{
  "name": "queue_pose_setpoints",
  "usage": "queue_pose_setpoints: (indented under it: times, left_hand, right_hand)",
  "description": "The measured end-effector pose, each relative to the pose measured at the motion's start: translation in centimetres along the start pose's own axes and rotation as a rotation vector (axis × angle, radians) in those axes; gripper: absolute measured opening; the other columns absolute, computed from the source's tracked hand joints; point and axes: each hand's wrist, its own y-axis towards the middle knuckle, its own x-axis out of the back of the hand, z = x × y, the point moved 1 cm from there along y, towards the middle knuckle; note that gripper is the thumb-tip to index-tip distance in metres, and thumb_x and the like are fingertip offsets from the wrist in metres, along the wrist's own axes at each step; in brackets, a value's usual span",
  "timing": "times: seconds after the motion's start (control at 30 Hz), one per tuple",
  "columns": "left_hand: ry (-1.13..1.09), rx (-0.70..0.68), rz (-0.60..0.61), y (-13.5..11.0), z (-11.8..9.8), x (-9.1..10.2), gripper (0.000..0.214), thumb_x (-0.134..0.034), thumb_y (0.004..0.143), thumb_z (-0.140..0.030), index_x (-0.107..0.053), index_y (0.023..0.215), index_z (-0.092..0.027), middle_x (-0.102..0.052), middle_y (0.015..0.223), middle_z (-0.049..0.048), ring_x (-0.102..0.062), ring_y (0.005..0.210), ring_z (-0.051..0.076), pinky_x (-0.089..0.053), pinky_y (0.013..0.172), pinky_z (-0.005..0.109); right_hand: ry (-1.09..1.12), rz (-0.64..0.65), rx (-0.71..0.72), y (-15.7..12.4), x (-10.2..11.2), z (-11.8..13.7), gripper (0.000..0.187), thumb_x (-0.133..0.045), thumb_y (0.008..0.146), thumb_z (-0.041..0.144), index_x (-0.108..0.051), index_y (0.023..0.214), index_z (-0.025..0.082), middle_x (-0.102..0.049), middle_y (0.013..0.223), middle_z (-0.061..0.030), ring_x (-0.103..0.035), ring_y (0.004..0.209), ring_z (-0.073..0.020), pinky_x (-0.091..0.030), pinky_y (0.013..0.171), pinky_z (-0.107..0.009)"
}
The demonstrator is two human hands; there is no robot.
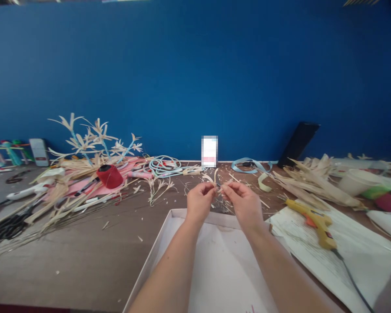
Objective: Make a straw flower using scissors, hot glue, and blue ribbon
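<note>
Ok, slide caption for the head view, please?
Left hand and right hand handle small pale strips, a yellow glue gun on white paper to the right.

My one camera sits on my head, facing forward and tilted down, so my forearms [180, 256] run up from the bottom edge to my fingers [209, 188], near me and just below the middle of the view. It looks across the table [84, 261] from my side, wide and square toward the blue wall [182, 78] behind it.
</note>
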Motion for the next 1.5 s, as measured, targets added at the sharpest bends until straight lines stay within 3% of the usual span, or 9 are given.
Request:
queue_pose_setpoints:
  times: [0.2,0.3,0.6,0.87,1.5]
  left_hand:
    - [0.005,-0.015,-0.049,0.4,0.6,0.1,0.019,-0.063,0.066,-0.026,-0.067,0.081,-0.015,-0.063,0.064,0.0010,-0.056,0.056,0.011,-0.044,0.049,0.020]
    - [0.036,-0.023,-0.071,0.7,0.9,0.2,0.019,-0.062,0.066,-0.026,-0.067,0.081,-0.016,-0.064,0.064,0.0013,-0.056,0.056,0.011,-0.044,0.050,0.020]
    - [0.023,-0.015,-0.081,0.9,1.3,0.2,0.019,-0.061,0.066,-0.027,-0.066,0.081,-0.016,-0.065,0.068,0.0017,-0.057,0.058,0.011,-0.045,0.051,0.020]
    - [-0.039,-0.010,-0.063,0.8,1.3,0.0,0.019,-0.063,0.064,-0.026,-0.066,0.079,-0.015,-0.063,0.067,0.0011,-0.054,0.056,0.010,-0.043,0.050,0.020]
    - [0.103,-0.081,-0.068,0.7,1.8,0.2,0.016,-0.061,0.067,-0.026,-0.066,0.079,-0.018,-0.065,0.069,0.0015,-0.058,0.063,0.012,-0.043,0.055,0.021]
  right_hand:
    - [-0.100,-0.018,-0.032,0.5,-0.5,1.7,0.036,-0.062,0.068,0.049,-0.059,0.084,0.016,-0.068,0.079,-0.0071,-0.063,0.062,-0.0167,-0.049,0.050,-0.025]
    - [-0.190,-0.030,0.021,0.8,-1.0,1.9,0.038,-0.058,0.070,0.052,-0.059,0.082,0.016,-0.068,0.078,-0.0076,-0.062,0.058,-0.0159,-0.046,0.047,-0.024]
    - [-0.271,-0.079,0.088,0.5,-1.3,-0.2,0.030,-0.053,0.076,0.047,-0.058,0.084,0.019,-0.068,0.080,-0.0063,-0.060,0.055,-0.0152,-0.044,0.052,-0.026]
    - [-0.267,-0.075,0.083,0.3,-1.4,0.2,0.029,-0.055,0.074,0.047,-0.058,0.078,0.019,-0.066,0.066,-0.0046,-0.058,0.051,-0.0158,-0.043,0.049,-0.026]
    - [-0.380,-0.095,0.090,0.2,-1.3,0.2,0.022,-0.055,0.074,0.043,-0.057,0.073,0.021,-0.062,0.055,-0.0004,-0.059,0.051,-0.0167,-0.043,0.054,-0.027]
